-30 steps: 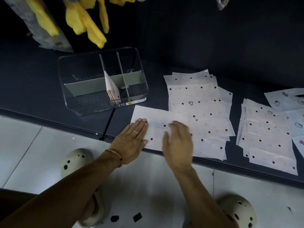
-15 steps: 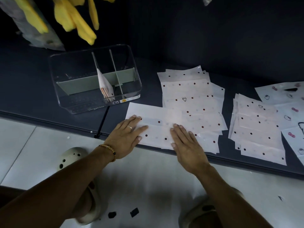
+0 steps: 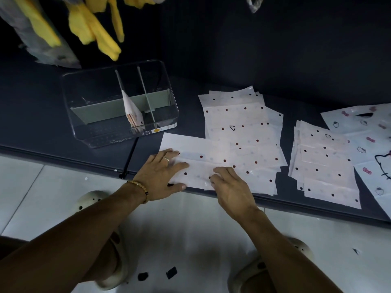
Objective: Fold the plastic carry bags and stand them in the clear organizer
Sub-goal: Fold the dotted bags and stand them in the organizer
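A white plastic bag with dark red dots (image 3: 203, 153) lies flat near the front edge of the dark table (image 3: 211, 70), folded lengthwise into a strip. My left hand (image 3: 164, 172) presses on its left end with fingers spread flat. My right hand (image 3: 227, 185) rests on the strip's near edge, fingertips bent onto the plastic. The clear organizer (image 3: 118, 102) stands to the back left, with dividers and one folded bag (image 3: 132, 112) standing upright in it.
A stack of dotted bags (image 3: 243, 119) lies behind the strip, another stack (image 3: 325, 163) to the right, and cartoon-printed bags (image 3: 368, 132) at the far right. Yellow items in plastic (image 3: 93, 28) hang above the organizer. The table's front edge runs just under my hands.
My right hand has slid back toward the near edge of the strip and its fingertips have bent. The left hand stays pressed on the left end.
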Available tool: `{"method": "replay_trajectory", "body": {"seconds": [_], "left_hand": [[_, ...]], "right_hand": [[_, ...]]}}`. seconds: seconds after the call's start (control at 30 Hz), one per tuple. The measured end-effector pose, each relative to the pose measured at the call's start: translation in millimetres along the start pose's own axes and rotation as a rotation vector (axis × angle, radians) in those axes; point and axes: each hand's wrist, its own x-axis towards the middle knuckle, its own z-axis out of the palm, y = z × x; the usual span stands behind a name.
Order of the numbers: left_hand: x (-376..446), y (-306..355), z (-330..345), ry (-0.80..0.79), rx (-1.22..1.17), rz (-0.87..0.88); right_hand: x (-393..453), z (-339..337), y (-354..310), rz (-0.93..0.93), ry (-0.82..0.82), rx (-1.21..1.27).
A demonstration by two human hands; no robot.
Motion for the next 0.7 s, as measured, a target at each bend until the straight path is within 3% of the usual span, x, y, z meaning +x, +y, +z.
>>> {"method": "replay_trajectory", "body": {"seconds": [0.27,0.43,0.57,0.7], "left_hand": [[0.5,3.6,-3.8,-0.015,0.009,0.003],[2.0,6.5,-8.6,0.009,0.008,0.018],[6.5,9.0,-16.5,0.093,-0.105,-0.010],[7.5,0.0,-26.5,0.107,-0.150,-0.083]], "right_hand": [[14.3,1.6,-2.8,0.012,-0.078,-0.136],[21.6,-13.9,3.5,0.183,-0.071,0.248],[19.3,-24.3,6.2,0.199,-0.107,0.470],[26.1,-16.3,10.0,0.245,-0.007,0.266]]}}
